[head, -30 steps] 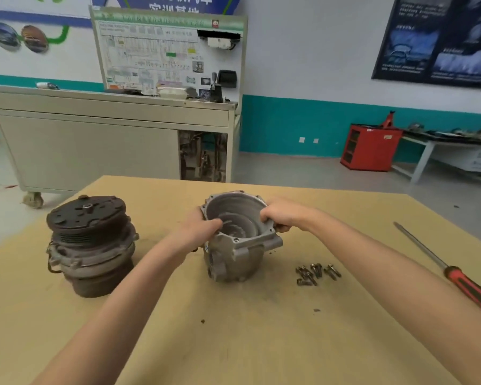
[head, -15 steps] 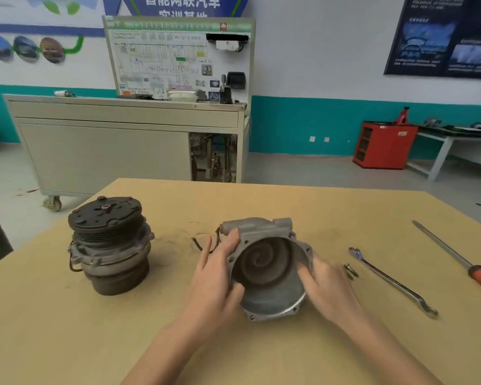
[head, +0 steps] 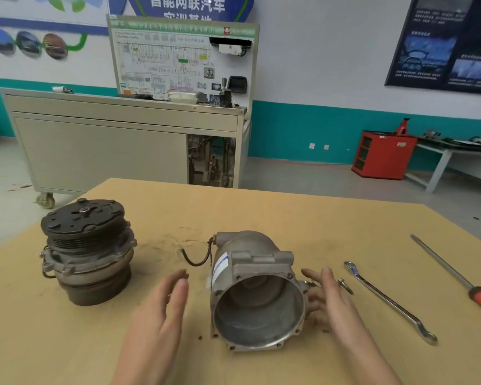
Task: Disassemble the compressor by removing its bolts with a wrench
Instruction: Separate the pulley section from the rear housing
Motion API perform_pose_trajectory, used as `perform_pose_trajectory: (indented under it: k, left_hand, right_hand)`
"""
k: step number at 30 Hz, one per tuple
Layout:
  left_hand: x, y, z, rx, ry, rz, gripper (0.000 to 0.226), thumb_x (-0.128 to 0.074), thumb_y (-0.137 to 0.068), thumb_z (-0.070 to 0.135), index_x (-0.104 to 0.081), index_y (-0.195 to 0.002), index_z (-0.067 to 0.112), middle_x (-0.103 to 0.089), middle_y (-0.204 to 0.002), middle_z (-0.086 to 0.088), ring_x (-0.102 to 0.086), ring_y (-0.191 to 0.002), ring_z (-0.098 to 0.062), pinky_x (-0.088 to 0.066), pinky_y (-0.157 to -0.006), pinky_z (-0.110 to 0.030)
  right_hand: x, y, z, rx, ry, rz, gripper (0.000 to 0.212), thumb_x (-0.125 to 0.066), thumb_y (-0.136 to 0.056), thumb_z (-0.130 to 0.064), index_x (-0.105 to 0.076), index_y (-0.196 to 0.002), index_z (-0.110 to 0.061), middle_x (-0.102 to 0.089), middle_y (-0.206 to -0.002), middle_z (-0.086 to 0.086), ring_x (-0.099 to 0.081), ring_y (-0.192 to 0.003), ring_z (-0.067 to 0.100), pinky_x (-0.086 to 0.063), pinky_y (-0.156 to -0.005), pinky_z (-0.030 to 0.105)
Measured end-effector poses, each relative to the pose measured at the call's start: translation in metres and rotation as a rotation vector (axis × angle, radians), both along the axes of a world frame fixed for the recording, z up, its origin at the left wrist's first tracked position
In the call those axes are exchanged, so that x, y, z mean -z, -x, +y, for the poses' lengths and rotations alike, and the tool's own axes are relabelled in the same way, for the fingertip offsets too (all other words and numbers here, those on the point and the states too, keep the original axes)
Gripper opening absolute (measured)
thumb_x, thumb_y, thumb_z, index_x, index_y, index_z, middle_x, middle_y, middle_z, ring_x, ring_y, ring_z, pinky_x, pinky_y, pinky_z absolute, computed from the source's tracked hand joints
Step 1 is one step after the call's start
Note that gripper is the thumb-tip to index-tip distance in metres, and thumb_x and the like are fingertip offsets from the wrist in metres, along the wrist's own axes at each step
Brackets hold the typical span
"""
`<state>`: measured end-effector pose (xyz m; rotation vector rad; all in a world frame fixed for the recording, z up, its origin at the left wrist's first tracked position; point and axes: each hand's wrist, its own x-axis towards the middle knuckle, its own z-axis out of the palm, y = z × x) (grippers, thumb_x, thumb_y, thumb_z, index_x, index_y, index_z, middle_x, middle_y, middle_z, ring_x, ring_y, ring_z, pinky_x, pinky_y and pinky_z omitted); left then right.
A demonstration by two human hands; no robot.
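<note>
Compressor housing (head: 261, 262) lay on its side near the middle of the table (head: 261, 207), open mouth turned toward the camera. The bolt holes visible round its rim were empty. The pulley half (head: 86, 251) stood upright, well apart to the left.

**Hands.** The left hand (head: 156, 323) was held to the left of the housing, clear of it, with fingers straight and spread and nothing in its grasp. The right hand (head: 333, 298) was just beside the rim on the other side, also flat-fingered and empty. It could not be determined whether its fingertips touched the metal.

**Step in hand.** By appearance, the housing had been separated and set down, with both hands off or nearly off it. The unbolting of this section was judged done.

**Next move.** Any further fastening would call for the wrench (head: 386, 300), which lay untouched on the table just right of the right hand, within easy reach. The pulley half would need steadying with the left hand while the wrench was turned.

**Surroundings and obstructions.**
- Loose bolts (head: 345, 285) lay between the right hand and the wrench, partly hidden by the hand. They were liable to be scattered by a careless reach.
- A black wire (head: 197, 259) trailed from the back of the housing onto the table.
- A screwdriver (head: 442, 263) lay further right, near the table edge.
- A grey cabinet (head: 109, 145) stood behind the table, clear of the work.
</note>
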<state>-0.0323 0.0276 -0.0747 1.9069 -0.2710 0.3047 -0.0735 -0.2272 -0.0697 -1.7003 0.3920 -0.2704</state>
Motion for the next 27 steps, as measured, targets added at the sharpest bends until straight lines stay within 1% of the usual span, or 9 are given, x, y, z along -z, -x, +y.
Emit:
perform_pose_trajectory:
  k: [2, 4, 7, 14, 18, 20, 22, 25, 27]
  left_hand:
    - [-0.018, -0.013, 0.001, 0.015, 0.028, 0.252, 0.071, -0.02, -0.074, 0.082, -0.065, -0.097, 0.033, -0.074, -0.094, 0.009, -0.069, -0.085, -0.01, -0.053, -0.086, -0.033]
    - [-0.039, -0.022, -0.004, 0.144, -0.086, 0.424, 0.087, -0.016, -0.062, 0.083, -0.068, -0.098, 0.022, -0.075, -0.082, 0.004, -0.072, -0.072, -0.012, -0.057, -0.072, -0.028]
    - [-0.054, -0.026, -0.011, 0.316, -0.247, 0.501, 0.087, -0.016, -0.052, 0.091, -0.063, -0.097, 0.033, -0.073, -0.088, 0.006, -0.072, -0.069, -0.007, -0.054, -0.06, -0.017]
    - [-0.068, -0.023, -0.01, 0.466, -0.318, 0.516, 0.077, -0.027, -0.058, 0.089, -0.068, -0.099, 0.037, -0.075, -0.087, 0.01, -0.072, -0.077, -0.009, -0.056, -0.065, -0.017]
    - [-0.068, -0.019, -0.015, 0.503, -0.292, 0.471, 0.072, -0.039, -0.056, 0.091, -0.06, -0.1, 0.036, -0.07, -0.095, 0.013, -0.07, -0.082, -0.005, -0.056, -0.069, -0.017]
    - [-0.063, -0.021, -0.016, 0.537, -0.205, 0.444, 0.059, -0.055, -0.069, 0.083, -0.058, -0.105, 0.037, -0.073, -0.092, 0.016, -0.069, -0.081, -0.002, -0.056, -0.07, -0.017]
    - [-0.056, -0.021, -0.016, 0.581, -0.102, 0.376, 0.04, -0.07, -0.078, 0.054, -0.051, -0.111, 0.041, -0.071, -0.094, 0.027, -0.068, -0.085, 0.004, -0.052, -0.068, -0.01]
    - [-0.04, -0.022, -0.014, 0.653, -0.08, 0.179, 0.061, -0.079, -0.076, 0.038, -0.037, -0.119, 0.049, -0.051, -0.11, 0.051, -0.057, -0.102, 0.017, -0.042, -0.078, -0.001]
    - [-0.028, -0.023, -0.011, 0.681, -0.096, 0.06, 0.08, -0.083, -0.071, 0.043, -0.03, -0.131, 0.048, -0.046, -0.125, 0.047, -0.049, -0.116, 0.017, -0.036, -0.089, 0.0]
  right_hand:
    - [-0.013, -0.007, 0.0, -0.113, -0.024, 0.172, 0.069, -0.023, -0.076, -0.069, -0.056, -0.118, -0.026, -0.073, -0.072, -0.001, -0.066, -0.061, 0.009, -0.047, -0.061, 0.026]
    - [-0.023, -0.015, -0.001, -0.233, 0.048, 0.264, 0.087, -0.026, -0.063, -0.083, -0.052, -0.125, -0.029, -0.074, -0.088, 0.0, -0.068, -0.083, 0.011, -0.048, -0.083, 0.034]
    - [-0.039, -0.025, 0.002, -0.357, 0.182, 0.292, 0.1, -0.028, -0.05, -0.095, -0.049, -0.132, -0.042, -0.062, -0.12, -0.007, -0.051, -0.123, 0.019, -0.033, -0.109, 0.046]
    - [-0.046, -0.02, 0.01, -0.386, 0.151, 0.246, 0.051, -0.038, -0.09, -0.06, -0.068, -0.106, -0.021, -0.073, -0.084, 0.0, -0.066, -0.073, 0.012, -0.054, -0.077, 0.031]
    - [-0.04, -0.015, 0.011, -0.381, 0.111, 0.154, 0.04, -0.04, -0.095, -0.047, -0.063, -0.114, -0.02, -0.071, -0.085, -0.003, -0.065, -0.069, 0.006, -0.054, -0.068, 0.027]
    - [-0.035, -0.015, 0.011, -0.359, 0.112, 0.058, 0.049, -0.046, -0.089, -0.05, -0.051, -0.131, -0.024, -0.072, -0.096, -0.007, -0.067, -0.081, 0.003, -0.053, -0.071, 0.023]
    - [-0.027, -0.013, 0.012, -0.334, 0.095, -0.055, 0.066, -0.054, -0.084, -0.044, -0.03, -0.144, -0.032, -0.072, -0.092, -0.013, -0.067, -0.086, 0.0, -0.049, -0.074, 0.015]
    - [-0.013, -0.012, 0.009, -0.353, 0.025, -0.165, 0.087, -0.068, -0.085, -0.015, -0.011, -0.148, -0.038, -0.067, -0.106, -0.013, -0.064, -0.101, 0.001, -0.047, -0.077, 0.01]
    - [-0.008, -0.011, 0.006, -0.381, 0.001, -0.188, 0.109, -0.082, -0.071, -0.023, -0.006, -0.146, -0.043, -0.061, -0.119, -0.013, -0.06, -0.111, 0.002, -0.047, -0.085, 0.014]
